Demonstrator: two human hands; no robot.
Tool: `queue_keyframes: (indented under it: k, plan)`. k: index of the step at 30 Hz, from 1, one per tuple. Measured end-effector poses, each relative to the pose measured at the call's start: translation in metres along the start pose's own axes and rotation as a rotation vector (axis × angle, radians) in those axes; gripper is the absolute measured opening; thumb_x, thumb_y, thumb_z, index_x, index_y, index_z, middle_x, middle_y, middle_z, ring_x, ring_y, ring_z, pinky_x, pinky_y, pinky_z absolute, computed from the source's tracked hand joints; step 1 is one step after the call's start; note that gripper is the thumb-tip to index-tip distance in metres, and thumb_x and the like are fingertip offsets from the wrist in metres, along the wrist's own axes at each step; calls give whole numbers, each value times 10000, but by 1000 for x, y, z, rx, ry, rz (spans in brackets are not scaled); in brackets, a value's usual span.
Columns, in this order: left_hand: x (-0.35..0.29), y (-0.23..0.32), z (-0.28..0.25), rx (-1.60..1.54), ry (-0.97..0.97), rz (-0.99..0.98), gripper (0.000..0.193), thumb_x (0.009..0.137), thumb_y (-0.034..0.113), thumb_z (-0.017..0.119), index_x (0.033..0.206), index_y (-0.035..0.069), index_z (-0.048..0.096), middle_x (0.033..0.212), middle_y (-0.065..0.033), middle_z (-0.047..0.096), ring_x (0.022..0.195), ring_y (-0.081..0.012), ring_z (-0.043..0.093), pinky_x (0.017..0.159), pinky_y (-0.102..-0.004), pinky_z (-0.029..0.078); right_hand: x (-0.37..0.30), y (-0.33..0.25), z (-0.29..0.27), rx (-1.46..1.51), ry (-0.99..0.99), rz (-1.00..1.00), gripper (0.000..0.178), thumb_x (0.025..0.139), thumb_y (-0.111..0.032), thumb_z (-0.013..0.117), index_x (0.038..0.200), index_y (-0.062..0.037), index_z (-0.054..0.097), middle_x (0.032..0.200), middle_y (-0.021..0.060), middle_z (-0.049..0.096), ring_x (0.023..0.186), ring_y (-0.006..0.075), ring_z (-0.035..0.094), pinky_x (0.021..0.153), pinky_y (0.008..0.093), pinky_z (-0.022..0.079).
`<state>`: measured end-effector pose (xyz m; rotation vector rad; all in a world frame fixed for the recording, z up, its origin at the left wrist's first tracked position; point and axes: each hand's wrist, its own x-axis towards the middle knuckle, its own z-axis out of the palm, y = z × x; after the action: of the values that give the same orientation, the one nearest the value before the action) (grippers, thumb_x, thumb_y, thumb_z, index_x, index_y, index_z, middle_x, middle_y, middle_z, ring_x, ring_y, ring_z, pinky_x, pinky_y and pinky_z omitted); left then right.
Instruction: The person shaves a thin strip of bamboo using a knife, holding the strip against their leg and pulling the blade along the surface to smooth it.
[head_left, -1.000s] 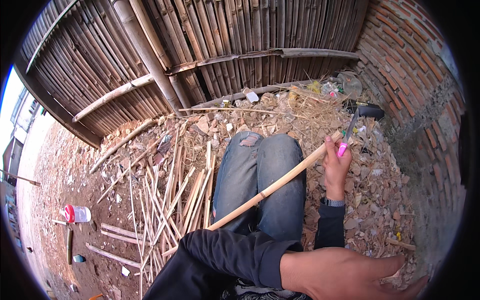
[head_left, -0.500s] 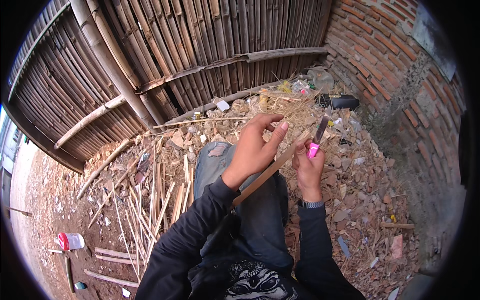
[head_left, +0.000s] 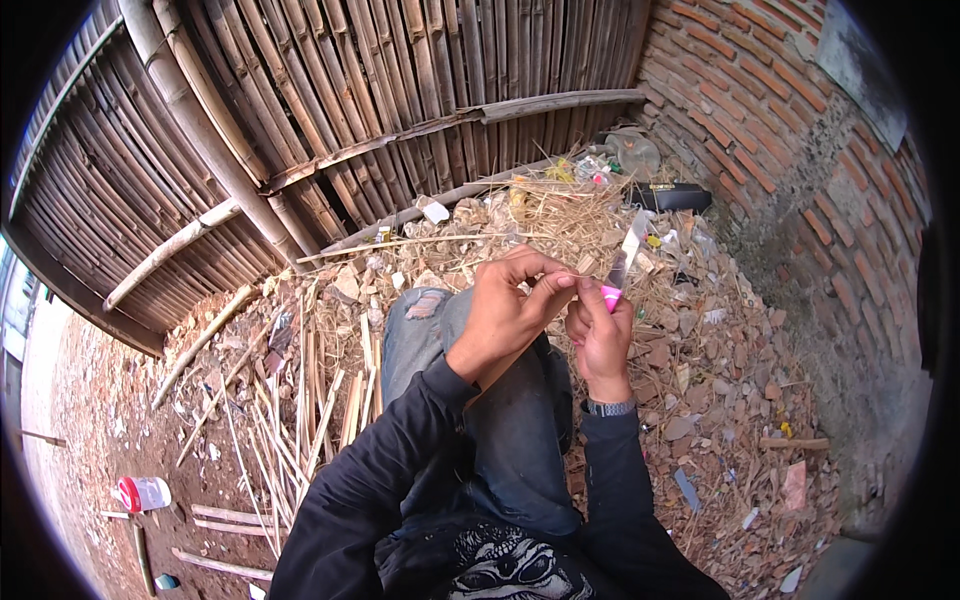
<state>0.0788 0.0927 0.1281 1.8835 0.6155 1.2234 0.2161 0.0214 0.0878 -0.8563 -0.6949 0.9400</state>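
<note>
A knife (head_left: pixel 623 258) with a pink handle is gripped in my right hand (head_left: pixel 603 340), its blade pointing up and away. My left hand (head_left: pixel 510 315) is closed, thumb and index finger pinched together right beside my right thumb, at the end of a bamboo strip. Most of that bamboo strip (head_left: pixel 492 371) is hidden under my left hand; a short piece shows below the wrist, above my knees. Exactly how the strip's tip sits between the fingers is too small to make out.
Split bamboo strips (head_left: pixel 290 440) lie in a pile on the left. A bamboo wall (head_left: pixel 400 80) stands ahead and a brick wall (head_left: pixel 780 120) on the right. Rubble and dry straw (head_left: pixel 575 215) cover the ground. A clear container with a red lid (head_left: pixel 145 493) lies at lower left.
My left hand has moved from spread fingers to a pinch beside my right thumb. My right hand and the knife have shifted slightly left, and the strip is now mostly covered.
</note>
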Motion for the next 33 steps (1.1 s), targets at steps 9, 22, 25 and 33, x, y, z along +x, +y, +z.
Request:
queue_keyframes:
  k: [9,22,25,33]
  plan:
    - [-49,-10,-73,-26,128,-255,207,1044,116,674,1175,-27,748,1003,-119,787,936,-164,738,813,-317,569,9,-2,-28,-75,172,-105,255,1044,-250,706,849,-92,658,574,-111,379,447,12,316,431,241,228]
    - [-159,32,-55,730,-117,-53,524,880,183,834,1373,74,692,990,-126,672,854,-314,673,678,-433,539,41,1,-26,-550,436,-433,324,956,-191,800,729,-2,667,585,-71,525,551,29,428,516,265,317]
    - [-179,15,-60,714,-125,-78,431,897,116,805,1319,73,729,821,-114,641,663,-302,639,600,-424,513,34,-1,-20,-568,357,-424,289,928,-193,839,766,-8,688,585,-85,491,545,20,393,513,254,299]
    - [-175,24,-59,565,-85,-145,404,949,102,748,1351,87,708,749,-129,578,575,-332,605,562,-451,489,-25,9,4,-764,61,-328,320,1019,-287,738,879,-29,611,589,-6,476,544,92,451,513,315,348]
